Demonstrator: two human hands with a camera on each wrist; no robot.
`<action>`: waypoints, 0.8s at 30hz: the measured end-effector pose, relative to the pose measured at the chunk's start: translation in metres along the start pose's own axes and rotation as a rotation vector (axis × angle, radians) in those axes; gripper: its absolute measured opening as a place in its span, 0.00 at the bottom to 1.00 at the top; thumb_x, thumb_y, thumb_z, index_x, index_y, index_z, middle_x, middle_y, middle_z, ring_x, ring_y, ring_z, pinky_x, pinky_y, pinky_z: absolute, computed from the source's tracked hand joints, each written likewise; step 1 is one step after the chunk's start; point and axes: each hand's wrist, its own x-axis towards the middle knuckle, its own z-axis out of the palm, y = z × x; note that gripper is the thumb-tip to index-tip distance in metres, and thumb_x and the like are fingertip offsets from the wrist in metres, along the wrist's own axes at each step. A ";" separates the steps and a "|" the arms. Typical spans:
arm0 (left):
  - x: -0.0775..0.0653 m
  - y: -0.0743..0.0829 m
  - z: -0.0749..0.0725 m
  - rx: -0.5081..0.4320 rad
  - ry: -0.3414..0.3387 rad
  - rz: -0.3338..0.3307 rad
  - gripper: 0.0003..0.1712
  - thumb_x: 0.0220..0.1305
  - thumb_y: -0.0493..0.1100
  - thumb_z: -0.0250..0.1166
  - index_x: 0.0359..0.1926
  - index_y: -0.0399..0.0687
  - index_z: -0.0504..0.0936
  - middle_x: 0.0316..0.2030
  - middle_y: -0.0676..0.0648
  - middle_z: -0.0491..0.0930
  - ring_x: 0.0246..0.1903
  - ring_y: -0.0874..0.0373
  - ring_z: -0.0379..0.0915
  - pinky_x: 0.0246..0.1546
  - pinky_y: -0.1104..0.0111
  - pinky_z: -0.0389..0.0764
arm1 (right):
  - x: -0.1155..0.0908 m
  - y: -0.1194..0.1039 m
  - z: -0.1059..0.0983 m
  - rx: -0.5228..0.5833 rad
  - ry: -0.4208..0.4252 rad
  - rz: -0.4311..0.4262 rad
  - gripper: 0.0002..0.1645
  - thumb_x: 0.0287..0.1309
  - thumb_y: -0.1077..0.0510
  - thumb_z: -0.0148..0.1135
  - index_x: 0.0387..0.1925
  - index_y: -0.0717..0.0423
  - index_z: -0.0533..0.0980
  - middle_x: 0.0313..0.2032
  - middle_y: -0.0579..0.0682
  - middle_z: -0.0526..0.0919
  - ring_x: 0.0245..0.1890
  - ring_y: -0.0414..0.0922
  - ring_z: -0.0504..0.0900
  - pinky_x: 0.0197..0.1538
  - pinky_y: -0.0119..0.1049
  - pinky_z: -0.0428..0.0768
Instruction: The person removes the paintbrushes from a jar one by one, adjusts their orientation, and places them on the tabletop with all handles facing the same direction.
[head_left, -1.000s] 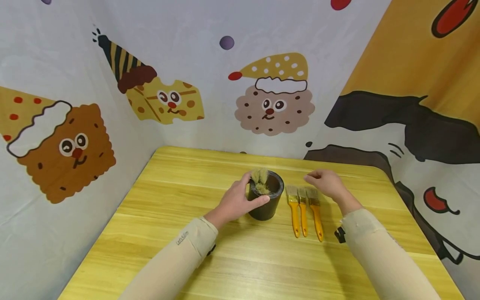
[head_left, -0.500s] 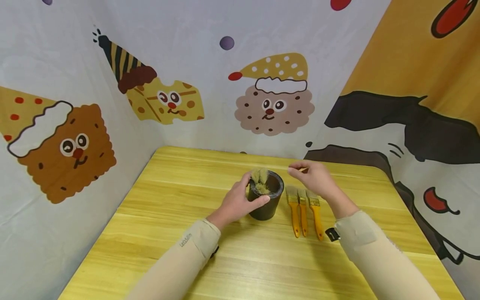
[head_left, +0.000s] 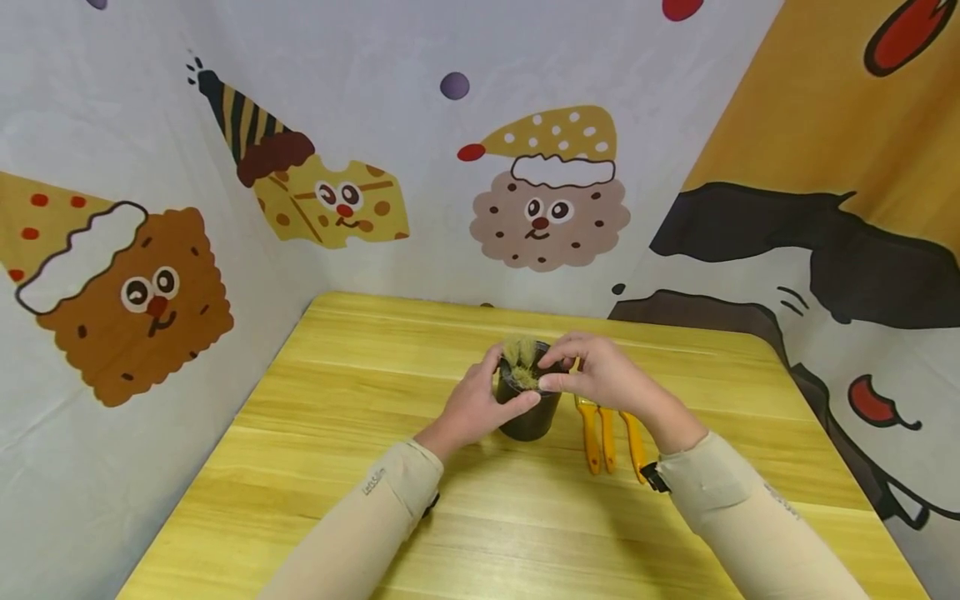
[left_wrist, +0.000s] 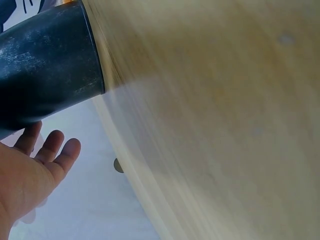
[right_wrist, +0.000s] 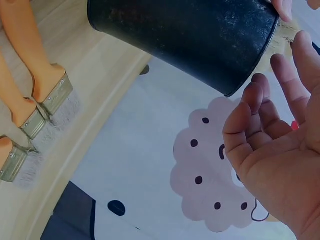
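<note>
Two hands, one cup. Head view first: we've got the left hand point(head_left: 472, 408) curled round the rim of a black, round, slightly tapered cup point(head_left: 527, 423), probably plastic, standing upright on the yellow wood-grain bench point(head_left: 480, 542). Tufts of tan bristles point(head_left: 519, 353) poke out of its mouth. The right hand point(head_left: 606, 373) is at the opposite side of the rim, thumb and fingers apart, and we don't see it pinching anything. Three flat paintbrushes with orange handles and metal ferrules point(head_left: 607, 442) lie side by side just beside the cup, heads partly hidden by that hand.

Left wrist cam: we see the cup's scuffed wall, with some fingers of the left hand stretched loosely next to it, so the hold looks pretty light. We'd guess the cup is light, stiff and a bit slippery, hard to break but easy to tip; best hold is round the wall, just below the rim. The bristles should be soft and splay if squeezed.

Right wrist cam: right fingers loosely bent near the rim; we can't tell if they're touching it.
</note>
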 end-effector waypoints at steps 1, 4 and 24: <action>0.000 0.000 0.000 0.000 -0.001 0.000 0.57 0.63 0.83 0.61 0.84 0.77 0.48 0.74 0.42 0.69 0.72 0.41 0.69 0.67 0.36 0.74 | 0.000 0.000 0.000 0.006 0.001 -0.003 0.12 0.65 0.49 0.77 0.49 0.45 0.90 0.51 0.46 0.88 0.41 0.43 0.80 0.37 0.36 0.81; -0.001 -0.001 0.000 -0.002 -0.003 -0.002 0.57 0.63 0.83 0.61 0.84 0.77 0.48 0.74 0.42 0.69 0.72 0.41 0.69 0.66 0.37 0.75 | 0.001 -0.002 0.001 0.012 0.000 -0.012 0.12 0.65 0.49 0.76 0.48 0.44 0.90 0.51 0.46 0.89 0.41 0.43 0.80 0.38 0.35 0.81; 0.000 -0.003 0.000 0.015 0.005 0.013 0.58 0.64 0.82 0.61 0.85 0.73 0.49 0.72 0.43 0.71 0.69 0.43 0.71 0.65 0.40 0.76 | 0.005 -0.006 -0.008 0.033 0.039 -0.035 0.06 0.74 0.56 0.68 0.40 0.47 0.89 0.52 0.51 0.89 0.45 0.45 0.82 0.42 0.35 0.81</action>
